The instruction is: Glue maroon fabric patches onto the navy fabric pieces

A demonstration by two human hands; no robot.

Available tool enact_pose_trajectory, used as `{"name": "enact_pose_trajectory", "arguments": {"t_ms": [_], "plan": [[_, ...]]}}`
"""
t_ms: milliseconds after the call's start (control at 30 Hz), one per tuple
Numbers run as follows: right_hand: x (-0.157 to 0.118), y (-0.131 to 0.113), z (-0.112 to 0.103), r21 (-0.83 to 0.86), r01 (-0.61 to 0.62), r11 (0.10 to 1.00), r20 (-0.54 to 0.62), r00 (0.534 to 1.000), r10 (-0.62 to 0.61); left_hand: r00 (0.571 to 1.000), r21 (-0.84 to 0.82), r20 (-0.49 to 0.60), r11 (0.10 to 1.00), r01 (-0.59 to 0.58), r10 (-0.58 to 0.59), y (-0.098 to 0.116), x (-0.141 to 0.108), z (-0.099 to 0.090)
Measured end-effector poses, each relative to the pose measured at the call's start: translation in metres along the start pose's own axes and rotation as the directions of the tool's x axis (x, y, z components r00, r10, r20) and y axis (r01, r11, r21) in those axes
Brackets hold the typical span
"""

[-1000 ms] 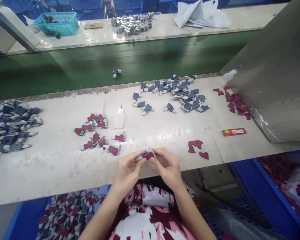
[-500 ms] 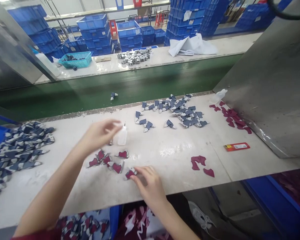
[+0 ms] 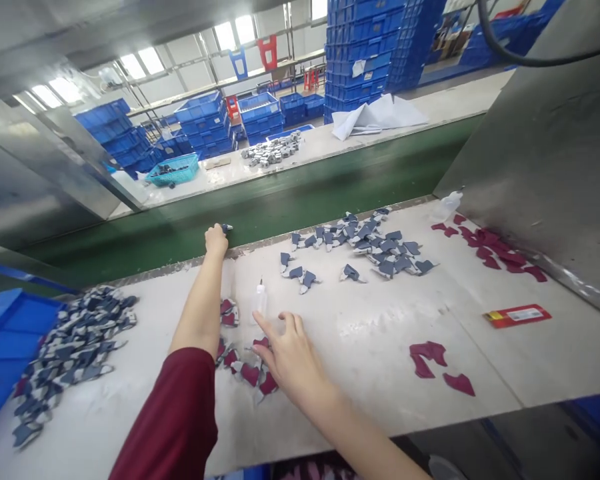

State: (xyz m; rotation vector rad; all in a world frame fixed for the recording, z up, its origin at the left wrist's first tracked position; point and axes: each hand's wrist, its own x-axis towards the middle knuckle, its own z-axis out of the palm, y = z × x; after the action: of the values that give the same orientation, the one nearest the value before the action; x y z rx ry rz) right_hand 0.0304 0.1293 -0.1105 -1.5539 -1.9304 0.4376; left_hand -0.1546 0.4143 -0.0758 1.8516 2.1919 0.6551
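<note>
My left hand [image 3: 216, 240] reaches far out over the green belt. Its fingers are closed on a small navy-and-grey molded piece [image 3: 227, 228], which pokes out at the right of the fist. Lower down, my right hand [image 3: 297, 357] hovers with fingers apart, holding nothing. By its index fingertip stands a small white needle-tip bottle [image 3: 261, 298]. Several grey pieces with maroon faces [image 3: 251, 374] lie beside and partly behind the right hand; another maroon-faced piece [image 3: 229, 312] sits near my left forearm.
Navy-and-grey pieces are heaped at left [image 3: 80, 340] and at the back centre [image 3: 380, 243]. Maroon patches [image 3: 500, 250] lie at right, with a few more [image 3: 459, 383] nearer. A red-and-yellow packet [image 3: 517, 315] rests there. A blue crate [image 3: 15, 340] borders the left, a metal panel [image 3: 545, 167] the right.
My left hand has moved from beside the bottle out to the piece on the belt and closed on it. My right hand has let go of a maroon-faced piece and opened. The view has tilted up.
</note>
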Motion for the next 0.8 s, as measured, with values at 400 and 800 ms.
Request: {"name": "enact_pose_trajectory", "arguments": {"t_ms": [400,800], "plan": [[0.041,-0.01,-0.001,0.008,-0.144,0.99,0.103,0.984,0.142,0.981,-0.206,0.139,0.973,-0.103,0.133,0.009,-0.106,-0.05],[-0.043,0.068,-0.076,0.823,-0.029,0.567,-0.311,0.813,0.493,0.916,-0.605,0.314,0.796,-0.011,0.251,0.039,-0.354,-0.005]]}}
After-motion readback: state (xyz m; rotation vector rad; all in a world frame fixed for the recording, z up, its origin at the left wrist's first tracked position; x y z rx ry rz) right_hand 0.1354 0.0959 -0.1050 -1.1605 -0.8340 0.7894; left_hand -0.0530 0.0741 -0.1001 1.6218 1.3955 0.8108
